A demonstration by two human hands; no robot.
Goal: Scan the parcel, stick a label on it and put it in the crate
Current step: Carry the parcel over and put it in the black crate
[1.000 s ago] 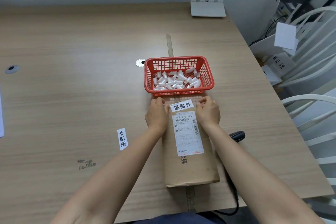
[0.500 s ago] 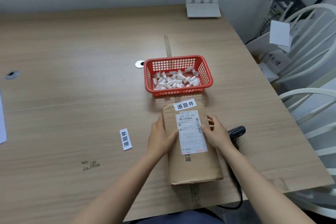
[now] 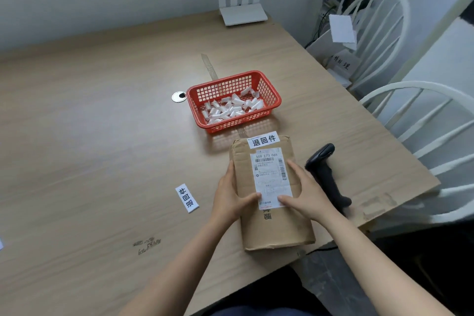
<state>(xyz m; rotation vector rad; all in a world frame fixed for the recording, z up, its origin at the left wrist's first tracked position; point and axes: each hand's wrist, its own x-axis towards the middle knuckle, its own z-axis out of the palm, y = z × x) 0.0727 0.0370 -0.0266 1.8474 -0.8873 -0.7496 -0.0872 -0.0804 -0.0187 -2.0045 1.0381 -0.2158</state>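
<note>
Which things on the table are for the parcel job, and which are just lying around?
For the job: parcel, held by left hand and right hand; label stuck on it; scanner; spare label.

Just lying about: red basket of white bits, router, chairs. No crate big enough shows.

Soft even light (slightly blurry), edges warped
</note>
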